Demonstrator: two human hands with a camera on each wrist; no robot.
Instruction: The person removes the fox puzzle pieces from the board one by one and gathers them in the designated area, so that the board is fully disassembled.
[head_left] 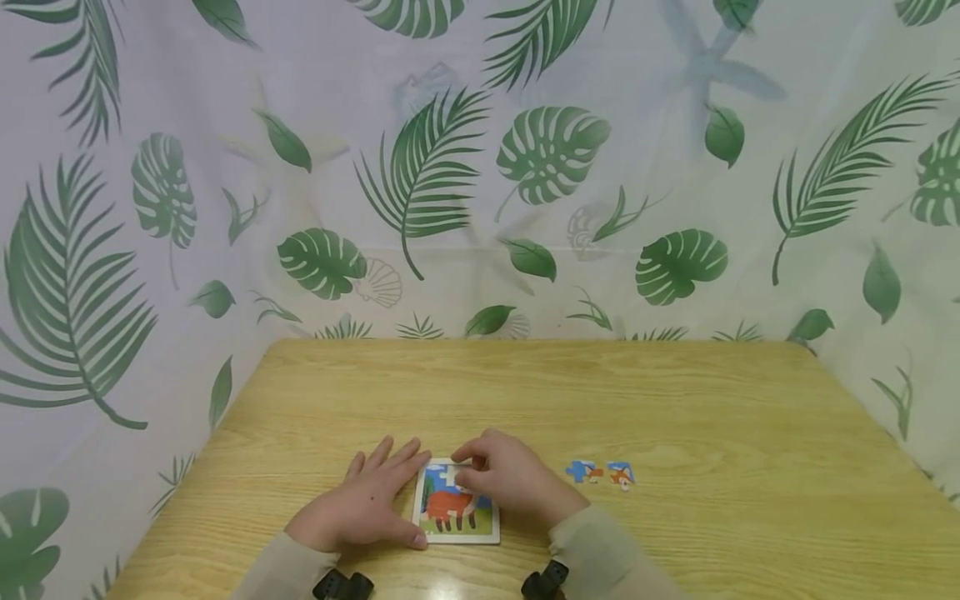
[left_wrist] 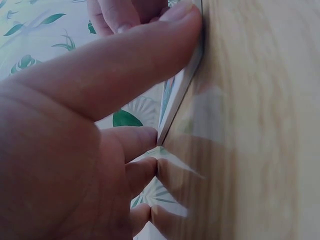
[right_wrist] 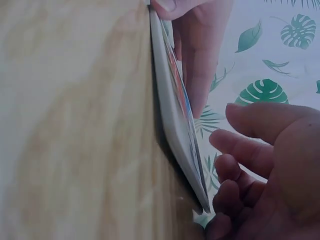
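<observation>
A small square jigsaw puzzle in a white tray frame lies on the table, its picture a red-orange animal with dark legs on grass. A pale bare patch shows near the top of the picture. My left hand spreads along the tray's left side, its thumb resting at the lower left corner. Over the upper right of the puzzle is my right hand, fingers bent. In the right wrist view a gap shows between the right thumb and index finger, with no piece visible there.
Two loose puzzle pieces lie right of my right hand: a blue and orange piece and another with an orange animal part. The wooden table reaches back to a leaf-patterned cloth.
</observation>
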